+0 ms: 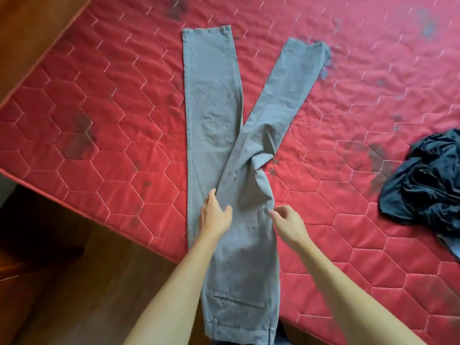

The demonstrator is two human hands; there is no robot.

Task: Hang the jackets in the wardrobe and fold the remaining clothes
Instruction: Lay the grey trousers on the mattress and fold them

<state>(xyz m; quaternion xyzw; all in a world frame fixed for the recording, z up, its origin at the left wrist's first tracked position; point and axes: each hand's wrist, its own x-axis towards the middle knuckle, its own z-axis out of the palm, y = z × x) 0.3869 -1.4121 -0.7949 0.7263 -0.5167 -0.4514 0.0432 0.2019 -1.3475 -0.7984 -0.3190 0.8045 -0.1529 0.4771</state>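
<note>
One pair of grey trousers lies centre frame on the red mattress, its two legs splayed toward the top. The left hand presses flat on the thigh; the right hand, fingers loosely parted and holding nothing, touches the trousers' right edge. One dark garment heap lies at the right edge of the frame.

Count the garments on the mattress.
2: grey trousers spread across the mattress, waistband nearest; a dark crumpled garment at the right edge. More may hide beneath it.

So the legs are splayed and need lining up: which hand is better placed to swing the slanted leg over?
Probably right. The right hand sits at the grey trousers' edge by the slanted leg's bunched fabric; the left hand rests on the straight leg.
</note>
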